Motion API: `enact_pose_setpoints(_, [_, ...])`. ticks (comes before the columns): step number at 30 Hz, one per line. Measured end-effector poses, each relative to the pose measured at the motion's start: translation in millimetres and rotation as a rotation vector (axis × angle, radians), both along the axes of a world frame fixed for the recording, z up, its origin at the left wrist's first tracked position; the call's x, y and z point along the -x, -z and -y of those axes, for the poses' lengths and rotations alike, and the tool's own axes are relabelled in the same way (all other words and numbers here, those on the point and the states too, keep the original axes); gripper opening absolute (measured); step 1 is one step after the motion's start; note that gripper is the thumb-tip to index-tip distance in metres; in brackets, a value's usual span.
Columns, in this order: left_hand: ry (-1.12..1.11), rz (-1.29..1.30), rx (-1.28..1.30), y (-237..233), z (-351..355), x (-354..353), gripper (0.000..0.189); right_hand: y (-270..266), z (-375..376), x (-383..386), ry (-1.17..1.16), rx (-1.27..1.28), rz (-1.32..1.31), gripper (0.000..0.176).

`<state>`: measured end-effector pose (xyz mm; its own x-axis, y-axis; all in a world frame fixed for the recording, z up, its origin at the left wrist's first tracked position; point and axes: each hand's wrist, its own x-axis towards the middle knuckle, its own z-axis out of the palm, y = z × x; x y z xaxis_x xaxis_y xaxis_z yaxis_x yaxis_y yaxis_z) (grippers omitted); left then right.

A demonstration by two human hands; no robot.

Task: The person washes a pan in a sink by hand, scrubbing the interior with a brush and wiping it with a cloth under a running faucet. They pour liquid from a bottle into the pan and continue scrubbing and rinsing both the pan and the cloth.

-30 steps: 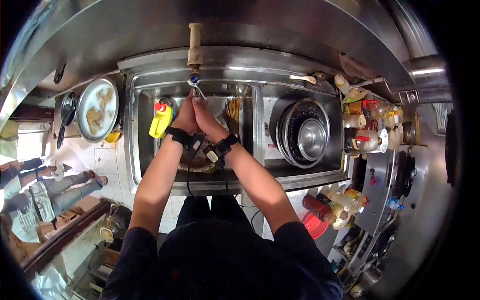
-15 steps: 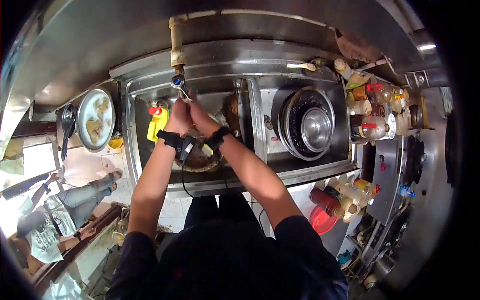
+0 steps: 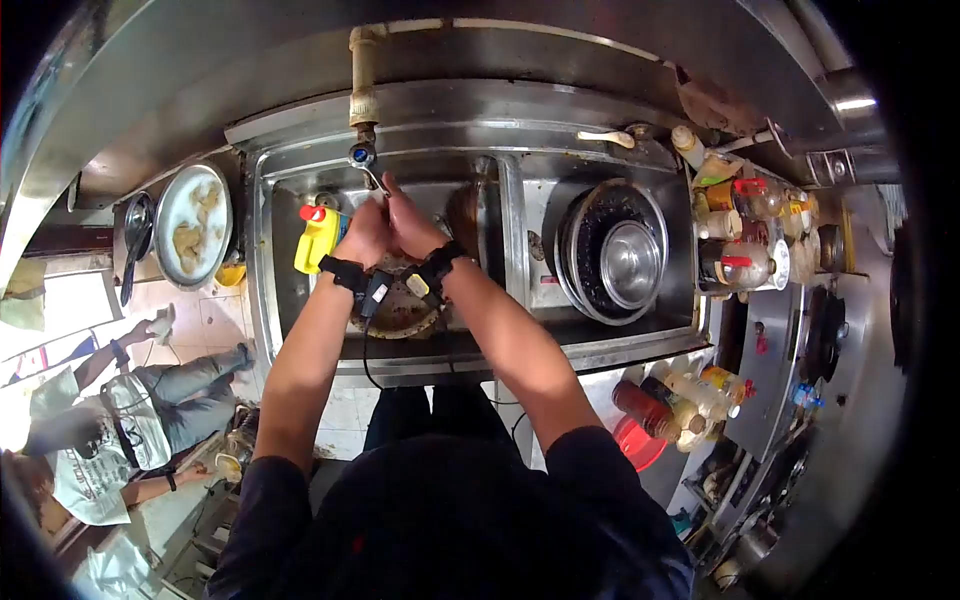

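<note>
In the left basin of the steel sink (image 3: 262, 215), my two hands meet just below the tap (image 3: 363, 155). My left hand (image 3: 367, 235) is rounded against the right one, its fingers hidden between the palms. My right hand (image 3: 408, 225) is open, its fingers stretched towards the spout and pressed to the left hand. Beneath my wrists lies a round, brownish pan (image 3: 400, 318), partly covered by them. Left of my left hand stands a yellow jug with a red cap (image 3: 317, 240). A bundle of brown bristles (image 3: 464, 215) leans at the basin's right side.
Nested metal bowls (image 3: 632, 262) fill the right basin. A pan of whitish liquid with pale pieces (image 3: 192, 228) stands at the left, beside a black ladle (image 3: 137, 240). Several bottles (image 3: 742, 262) crowd the right side. Another person (image 3: 120, 430) is at the lower left.
My hands have stayed together under the tap, shifting slightly, with the right fingers now stretched further up. The other person at the lower left has moved an arm and leg.
</note>
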<state>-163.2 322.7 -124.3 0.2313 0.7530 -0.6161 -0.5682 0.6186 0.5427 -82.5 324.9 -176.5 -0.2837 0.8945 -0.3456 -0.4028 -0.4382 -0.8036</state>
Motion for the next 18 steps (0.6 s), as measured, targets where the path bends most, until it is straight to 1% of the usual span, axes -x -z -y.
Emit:
enact_pose_setpoints(1, [-0.002, -0.054, 0.025, 2.0, 1.0, 0.9, 0.028, 9.9, -3.8, 1.3, -0.024, 0.098, -0.036, 0.041])
enact_pose_setpoints(2, [-0.079, 0.108, -0.009, 3.7, 2.5, 3.7, 0.031, 27.1, -6.0, 7.1, -0.118, -0.227, 0.29, 0.039])
enact_pose_setpoints(3, [-0.078, 0.11, -0.011, 14.0, 0.7, 11.1, 0.031, 15.2, -4.5, 1.0, -0.117, -0.229, 0.292, 0.039])
enact_pose_setpoints(4, [-0.042, 0.042, 0.0, 26.0, -2.0, 21.4, 0.033, -9.5, -0.5, -9.5, -0.186, -0.392, 0.595, 0.036])
enact_pose_setpoints(5, [-0.007, -0.027, 0.015, 33.3, -1.5, 26.5, 0.035, -23.2, 3.5, -15.4, -0.256, -0.553, 0.897, 0.033])
enact_pose_setpoints(6, [-0.03, -0.056, -0.01, 12.5, 2.3, 17.9, 0.037, -20.8, 2.9, -11.2, -0.03, -0.013, 0.302, 0.028])
enact_pose_setpoints(7, [-0.038, -0.053, -0.009, -10.1, 2.0, 11.4, 0.037, -31.4, 1.7, -13.6, -0.038, -0.013, 0.304, 0.028])
enact_pose_setpoints(8, [-0.049, -0.06, -0.001, -31.7, 3.6, 6.7, 0.037, -51.9, 1.5, -17.1, -0.002, -0.035, 0.41, 0.027])
enact_pose_setpoints(9, [-0.06, -0.067, 0.011, -40.4, 8.5, 5.7, 0.036, -62.3, 3.6, -18.1, 0.031, -0.053, 0.516, 0.026])
enact_pose_setpoints(10, [0.195, 0.464, -0.174, -32.1, 0.4, 25.5, 0.035, -48.1, -3.0, -16.2, 0.035, -0.186, 0.613, 0.029])
enact_pose_setpoints(11, [-0.088, 0.084, -0.019, -12.6, 6.5, 13.0, 0.035, -34.3, -10.6, -16.8, 0.017, -0.18, 0.615, 0.029])
enact_pose_setpoints(13, [0.202, 0.536, -0.18, -9.7, 5.6, 27.4, 0.028, -22.1, -14.8, -16.9, -0.106, -0.298, 0.809, 0.032])
enact_pose_setpoints(14, [0.05, 0.01, -0.064, -5.8, 8.0, 18.3, 0.027, -19.1, -10.2, -22.5, -0.032, -0.347, 0.651, 0.043])
enact_pose_setpoints(15, [0.122, -0.051, -0.041, -1.9, 5.9, 18.4, 0.028, -40.4, -9.0, -36.3, -0.083, -0.291, 0.749, 0.041])
enact_pose_setpoints(17, [0.567, -0.603, -0.749, 36.4, 2.6, 34.5, 0.032, -30.9, 4.7, -65.4, -0.012, -0.236, 0.546, 0.039])
enact_pose_setpoints(18, [0.566, -0.6, -0.748, 25.6, 3.2, 30.2, 0.032, -18.7, 13.2, -86.6, -0.013, -0.235, 0.549, 0.039])
